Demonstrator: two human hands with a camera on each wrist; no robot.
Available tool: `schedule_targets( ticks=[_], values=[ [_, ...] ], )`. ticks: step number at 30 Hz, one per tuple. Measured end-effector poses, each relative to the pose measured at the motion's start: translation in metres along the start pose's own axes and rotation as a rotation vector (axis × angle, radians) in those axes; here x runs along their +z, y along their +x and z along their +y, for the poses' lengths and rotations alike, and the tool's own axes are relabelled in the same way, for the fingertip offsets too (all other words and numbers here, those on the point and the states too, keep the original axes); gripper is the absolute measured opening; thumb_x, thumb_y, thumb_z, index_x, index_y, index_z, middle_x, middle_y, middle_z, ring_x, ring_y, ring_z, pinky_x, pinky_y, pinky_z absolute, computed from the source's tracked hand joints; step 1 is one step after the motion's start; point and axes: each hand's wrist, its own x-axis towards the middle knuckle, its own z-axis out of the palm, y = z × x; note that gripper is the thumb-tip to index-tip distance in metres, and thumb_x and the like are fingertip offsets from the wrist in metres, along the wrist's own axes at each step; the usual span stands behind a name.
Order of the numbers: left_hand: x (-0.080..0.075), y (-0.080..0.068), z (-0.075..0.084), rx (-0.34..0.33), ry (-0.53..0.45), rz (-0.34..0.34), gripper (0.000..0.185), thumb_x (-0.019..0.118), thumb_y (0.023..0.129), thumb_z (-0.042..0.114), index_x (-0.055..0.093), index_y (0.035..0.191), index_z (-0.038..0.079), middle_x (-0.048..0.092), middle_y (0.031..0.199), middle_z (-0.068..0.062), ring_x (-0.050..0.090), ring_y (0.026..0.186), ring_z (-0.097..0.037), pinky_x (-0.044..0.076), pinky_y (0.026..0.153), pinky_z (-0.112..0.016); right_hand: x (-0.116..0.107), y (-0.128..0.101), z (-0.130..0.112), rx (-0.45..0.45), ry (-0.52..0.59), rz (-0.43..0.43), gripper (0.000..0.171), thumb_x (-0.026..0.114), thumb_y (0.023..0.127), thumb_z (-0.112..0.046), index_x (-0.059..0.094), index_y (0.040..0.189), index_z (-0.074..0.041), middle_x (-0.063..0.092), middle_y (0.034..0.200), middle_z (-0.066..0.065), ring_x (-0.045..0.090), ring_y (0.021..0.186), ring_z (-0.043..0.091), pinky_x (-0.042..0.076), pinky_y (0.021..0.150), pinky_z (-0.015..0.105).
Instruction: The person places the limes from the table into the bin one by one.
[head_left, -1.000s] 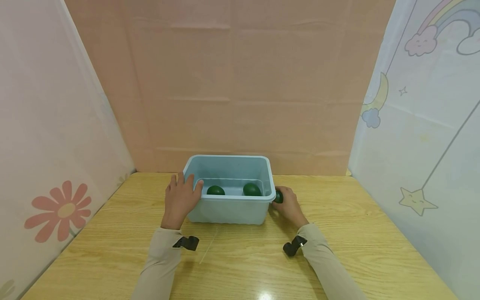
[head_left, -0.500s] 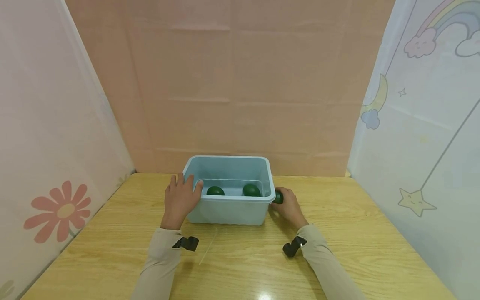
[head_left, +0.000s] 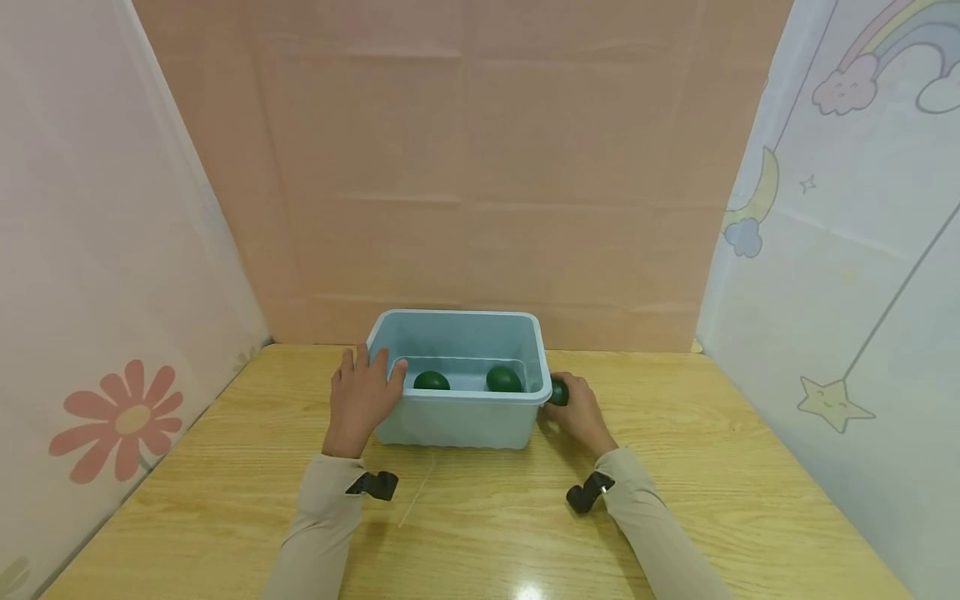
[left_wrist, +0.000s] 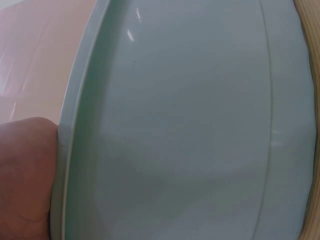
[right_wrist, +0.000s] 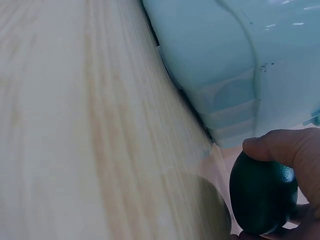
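A person's left hand [head_left: 360,400] rests against the left end of a pale blue plastic tub [head_left: 457,421] on a wooden tabletop [head_left: 480,517], fingers straight along the wall and the thumb hooked over the rim. The left wrist view shows that thumb [left_wrist: 25,175] pressed to the rim, with the tub's outer wall filling the rest of the picture. The right hand [head_left: 581,412] lies on the tabletop just beside the tub's right end, its fingers curled round a dark green ball [head_left: 557,392] that sits close against the outer wall below the rim. In the right wrist view the ball [right_wrist: 262,192] is pinched between thumb and fingers, close above the tabletop and near the tub's corner. Inside the tub, between the two hands, two more green balls lie apart on the bottom: one [head_left: 431,381] nearer the left hand, one [head_left: 503,378] nearer the right.
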Motion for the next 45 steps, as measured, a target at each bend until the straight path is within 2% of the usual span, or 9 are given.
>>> schedule_targets(
  ticks=[15, 35, 45],
  values=[
    [0.0001, 0.0007, -0.0001, -0.001, 0.004, -0.007, 0.058, 0.038, 0.107, 0.039, 0.045, 0.146, -0.003, 0.025, 0.155, -0.036, 0.016, 0.143, -0.057, 0.023, 0.109, -0.071, -0.0002, 0.0, -0.0016, 0.046, 0.029, -0.006, 0.05, 0.075, 0.085, -0.004, 0.056, 0.13, 0.005, 0.054, 0.131, 0.024, 0.05, 0.122, 0.041, 0.04, 0.105, 0.059],
    [-0.0018, -0.0009, 0.0016, 0.006, 0.005, 0.002, 0.056, 0.04, 0.107, 0.037, 0.048, 0.145, -0.003, 0.027, 0.154, -0.037, 0.017, 0.143, -0.057, 0.025, 0.109, -0.07, -0.002, 0.0007, -0.0022, 0.031, 0.039, 0.039, 0.053, 0.076, 0.085, -0.006, 0.055, 0.133, 0.008, 0.054, 0.128, 0.028, 0.052, 0.118, 0.042, 0.043, 0.101, 0.057],
    [-0.0013, -0.0003, 0.0001, -0.004, 0.01, -0.014, 0.058, 0.039, 0.107, 0.039, 0.046, 0.146, -0.003, 0.025, 0.155, -0.037, 0.016, 0.143, -0.057, 0.024, 0.109, -0.07, -0.0023, 0.0008, -0.0035, 0.034, 0.042, 0.051, 0.056, 0.076, 0.086, -0.008, 0.054, 0.135, 0.007, 0.052, 0.129, 0.029, 0.052, 0.117, 0.044, 0.045, 0.099, 0.057]
  ],
)
